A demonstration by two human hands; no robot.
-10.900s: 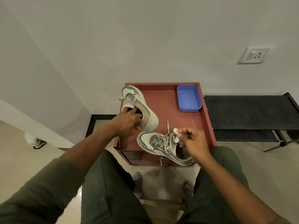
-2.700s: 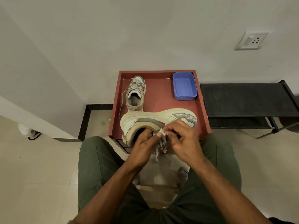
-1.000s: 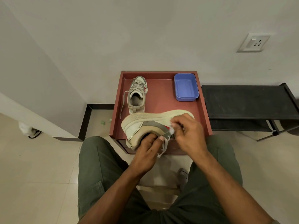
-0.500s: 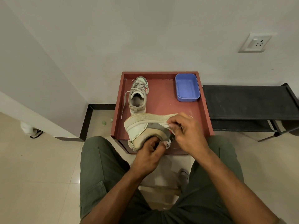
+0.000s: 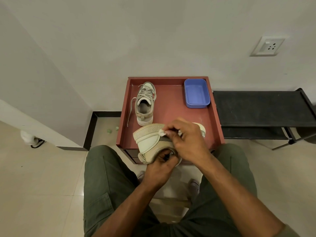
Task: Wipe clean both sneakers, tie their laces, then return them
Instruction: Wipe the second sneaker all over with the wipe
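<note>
sneaker (image 5: 150, 142) at lower centre, gripped inside by left hand (image 5: 160, 166): right hand (image 5: 186, 139), pinching wipe (image 5: 162, 132), should rub with short firm strokes.

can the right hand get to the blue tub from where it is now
Probably yes. The blue tub sits open at the tray's far right corner with bare tray between it and the right hand. But that hand is pinching a white wipe against the held sneaker, so it is busy.

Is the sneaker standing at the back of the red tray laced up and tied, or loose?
Loose: the sneaker stands upright, one lace trailing down its left side.
</note>
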